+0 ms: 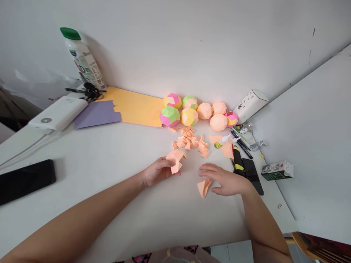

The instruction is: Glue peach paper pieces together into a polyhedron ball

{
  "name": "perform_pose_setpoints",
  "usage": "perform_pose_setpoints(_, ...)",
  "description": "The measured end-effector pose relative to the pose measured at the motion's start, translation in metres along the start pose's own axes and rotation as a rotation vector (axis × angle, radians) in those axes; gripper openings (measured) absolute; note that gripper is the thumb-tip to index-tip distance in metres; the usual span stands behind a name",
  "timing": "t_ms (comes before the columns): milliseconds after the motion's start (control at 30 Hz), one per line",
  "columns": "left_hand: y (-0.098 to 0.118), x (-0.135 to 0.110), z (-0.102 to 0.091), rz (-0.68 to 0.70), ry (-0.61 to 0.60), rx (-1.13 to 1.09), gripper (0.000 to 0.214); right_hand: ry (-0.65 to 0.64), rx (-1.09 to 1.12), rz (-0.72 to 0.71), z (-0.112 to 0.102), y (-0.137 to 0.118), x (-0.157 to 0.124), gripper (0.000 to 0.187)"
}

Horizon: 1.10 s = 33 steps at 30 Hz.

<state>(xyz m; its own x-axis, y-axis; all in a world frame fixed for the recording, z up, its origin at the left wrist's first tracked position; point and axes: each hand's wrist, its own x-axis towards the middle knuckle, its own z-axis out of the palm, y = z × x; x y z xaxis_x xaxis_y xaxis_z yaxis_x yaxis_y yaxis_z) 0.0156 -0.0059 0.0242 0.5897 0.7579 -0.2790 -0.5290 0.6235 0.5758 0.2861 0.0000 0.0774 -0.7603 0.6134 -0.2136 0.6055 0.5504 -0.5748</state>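
My left hand (160,171) is closed on a partly built peach paper shape (176,160) of joined folded faces, its thumb pressed on the near side. To its right, my right hand (223,179) has its fingers apart, with a folded peach paper piece (204,188) lying by the fingertips and thumb. I cannot tell whether the hand touches that piece. Beyond both hands lies a pile of small folded peach paper pieces (188,140). Several finished paper balls (189,117) in peach, green, pink and yellow sit along the wall.
At the right are a glue bottle (221,141), a yellow-and-black cutter (239,160), pens (242,144), a dark phone (253,175) and a small carton (277,170). Leftward lie orange card (139,107), purple card (97,115), a white power bank (58,112), keys (91,90), a bottle (85,60) and another phone (27,180).
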Motion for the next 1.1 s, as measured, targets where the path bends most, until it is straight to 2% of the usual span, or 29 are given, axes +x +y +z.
perform_pose_setpoints(100,0.002,-0.001,0.003,-0.014,-0.007,-0.009,0.032,-0.025,0.004,0.038,0.011,0.0,-0.001,0.05)
perform_pose_setpoints(267,-0.002,0.001,-0.001,-0.004,-0.004,0.006,0.024,0.012,0.009,0.107,0.015,-0.001,0.005,0.012)
perform_pose_setpoints(400,-0.007,0.002,-0.008,-0.002,0.022,0.028,0.014,0.037,0.194,0.136,0.009,-0.006,0.007,0.022)
perform_pose_setpoints(467,-0.008,0.001,-0.008,0.004,0.021,0.013,0.016,0.119,0.333,0.187,0.008,-0.01,0.009,0.026)
perform_pose_setpoints(567,-0.007,0.0,-0.005,0.017,0.05,-0.018,0.021,0.352,0.506,0.234,0.016,-0.015,0.014,0.025)
perform_pose_setpoints(633,-0.007,0.0,-0.004,0.023,0.082,-0.034,0.024,0.517,0.536,0.208,0.025,-0.019,0.019,0.022)
perform_pose_setpoints(733,-0.008,0.001,-0.003,0.029,0.093,-0.054,0.025,0.766,0.4,0.125,0.037,-0.026,0.03,0.015)
perform_pose_setpoints(833,-0.008,0.001,-0.003,0.047,0.066,-0.058,0.015,0.918,0.156,0.006,0.041,-0.036,0.041,0.009)
perform_pose_setpoints(967,-0.006,0.001,-0.002,0.083,0.041,-0.055,0.004,0.944,-0.12,-0.14,0.048,-0.04,0.055,0.015)
perform_pose_setpoints(1100,-0.005,0.003,-0.005,0.099,0.019,-0.068,0.003,0.894,-0.251,-0.235,0.063,-0.026,0.064,0.019)
